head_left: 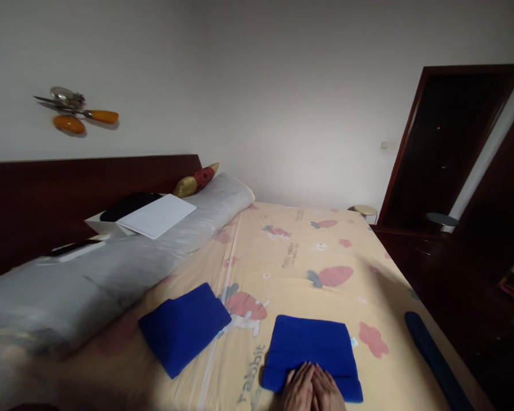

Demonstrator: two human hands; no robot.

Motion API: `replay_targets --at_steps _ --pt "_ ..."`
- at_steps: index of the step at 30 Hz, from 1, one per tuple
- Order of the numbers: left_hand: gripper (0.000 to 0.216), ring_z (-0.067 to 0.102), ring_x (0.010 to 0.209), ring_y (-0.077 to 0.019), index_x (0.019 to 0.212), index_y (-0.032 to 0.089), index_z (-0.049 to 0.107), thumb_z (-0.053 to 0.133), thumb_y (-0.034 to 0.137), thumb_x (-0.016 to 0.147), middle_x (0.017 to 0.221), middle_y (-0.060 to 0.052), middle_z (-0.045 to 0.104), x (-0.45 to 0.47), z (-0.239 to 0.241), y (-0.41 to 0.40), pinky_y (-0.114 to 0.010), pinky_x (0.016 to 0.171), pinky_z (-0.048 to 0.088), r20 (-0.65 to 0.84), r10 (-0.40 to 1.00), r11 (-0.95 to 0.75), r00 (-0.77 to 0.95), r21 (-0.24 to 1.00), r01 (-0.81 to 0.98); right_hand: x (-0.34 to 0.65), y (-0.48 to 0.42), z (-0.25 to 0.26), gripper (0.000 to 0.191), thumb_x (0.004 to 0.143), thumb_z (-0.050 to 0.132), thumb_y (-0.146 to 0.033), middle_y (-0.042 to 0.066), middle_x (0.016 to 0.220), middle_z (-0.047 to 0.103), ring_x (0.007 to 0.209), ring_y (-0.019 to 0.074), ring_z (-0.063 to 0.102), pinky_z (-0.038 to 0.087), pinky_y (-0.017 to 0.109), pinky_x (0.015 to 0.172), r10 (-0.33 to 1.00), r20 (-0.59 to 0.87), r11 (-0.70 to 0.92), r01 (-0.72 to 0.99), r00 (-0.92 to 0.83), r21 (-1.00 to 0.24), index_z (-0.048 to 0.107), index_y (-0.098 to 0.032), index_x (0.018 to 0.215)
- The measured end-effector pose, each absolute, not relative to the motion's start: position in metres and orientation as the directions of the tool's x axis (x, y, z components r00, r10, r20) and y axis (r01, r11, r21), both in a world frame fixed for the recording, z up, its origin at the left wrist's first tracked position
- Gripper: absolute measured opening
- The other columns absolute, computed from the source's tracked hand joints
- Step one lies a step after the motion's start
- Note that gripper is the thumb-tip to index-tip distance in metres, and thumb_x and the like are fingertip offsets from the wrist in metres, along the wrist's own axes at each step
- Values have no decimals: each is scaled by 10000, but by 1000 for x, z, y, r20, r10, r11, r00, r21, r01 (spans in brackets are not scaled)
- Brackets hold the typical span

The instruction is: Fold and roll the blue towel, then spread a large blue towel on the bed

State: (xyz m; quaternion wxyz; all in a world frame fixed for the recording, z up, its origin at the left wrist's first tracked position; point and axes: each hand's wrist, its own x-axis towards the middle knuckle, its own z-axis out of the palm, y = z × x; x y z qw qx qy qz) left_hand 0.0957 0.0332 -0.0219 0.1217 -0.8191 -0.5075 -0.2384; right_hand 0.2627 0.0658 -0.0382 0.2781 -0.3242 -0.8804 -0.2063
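Note:
A folded blue cloth [310, 337] with a small pale tag lies on the bed, low and right of centre in the head view. Side by side at its near edge, my left hand [298, 389] and my right hand [326, 390] rest on it. Their fingers lie flat on the fabric and point away from me, with nothing held in them. A fold line runs across the cloth by my fingertips. To the left, another folded blue cloth [185, 328] lies apart on the sheet. My wrists are cut off by the frame's lower edge.
The bed's patterned yellow sheet [300, 297] spreads beneath. A long grey pillow [154, 257] lies along the dark headboard [68, 182], bearing a white box lid [157, 214]. A dark blue strip-like thing [432, 357] lies at the right edge. Stools [365, 210] stand beyond.

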Motion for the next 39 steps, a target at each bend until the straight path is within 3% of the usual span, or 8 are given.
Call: replay_targets --at_steps 5,11,13,16,21,27,35,39 --pt "497 494 1274 -141 1446 333 250 345 327 958 1431 22 471 51 -15 24 -324 994 457 390 897 -264 208 96 960 301 68 -50 416 871 501 -420 51 1229 650 1101 233 628 530 359 855 605 668 528 846 -435 72 601 -225 1224" --pt "478 461 1307 -247 1410 329 321 354 326 933 1462 -14 422 23 -24 15 -515 1049 356 448 884 97 -135 107 990 335 68 -67 393 869 429 -399 50 1186 674 1117 282 616 482 470 927 697 659 400 916 -282 -31 629 -296 1192" --pt "496 448 1317 -248 1424 326 295 351 300 931 1468 -19 413 31 -26 17 -520 1052 359 483 867 77 -119 105 991 323 69 -67 385 850 450 -351 62 1200 665 1123 288 613 482 477 933 663 692 394 919 -285 1 645 -269 1172" --pt "529 485 1285 -180 1443 312 274 348 238 924 1432 4 469 57 -30 25 -375 1012 445 491 866 -160 97 89 983 293 70 -62 409 824 461 -281 82 1240 633 1128 270 612 512 423 908 606 695 479 875 -387 69 640 -200 1183" --pt "543 588 1163 -119 1438 312 313 353 193 909 1333 30 572 99 -35 41 -254 932 507 466 834 -392 295 123 912 255 70 -51 454 870 433 -325 56 1298 579 1168 217 582 528 328 901 711 445 627 777 -544 -52 562 -196 1286" --pt "467 514 1254 -137 1410 379 324 369 299 952 1401 45 507 60 -13 42 -324 980 466 382 904 -263 193 142 954 289 73 -47 416 899 378 -379 47 1343 558 1263 290 502 470 484 960 862 391 423 882 -322 -206 594 -298 1246" --pt "507 436 1326 -224 1377 314 408 344 162 897 1435 -7 467 21 -22 33 -482 1048 357 431 901 43 -46 16 999 313 73 -57 462 851 386 -298 89 1383 512 1304 326 449 345 584 1057 927 341 228 955 -153 -192 592 -208 1255" --pt "660 462 1303 -152 1406 293 371 326 25 805 1429 21 471 62 -27 42 -356 1022 414 350 924 -189 156 60 980 278 75 -45 548 767 464 -213 82 1413 468 1322 279 430 382 453 1075 887 303 420 880 -347 -221 539 -172 1309"
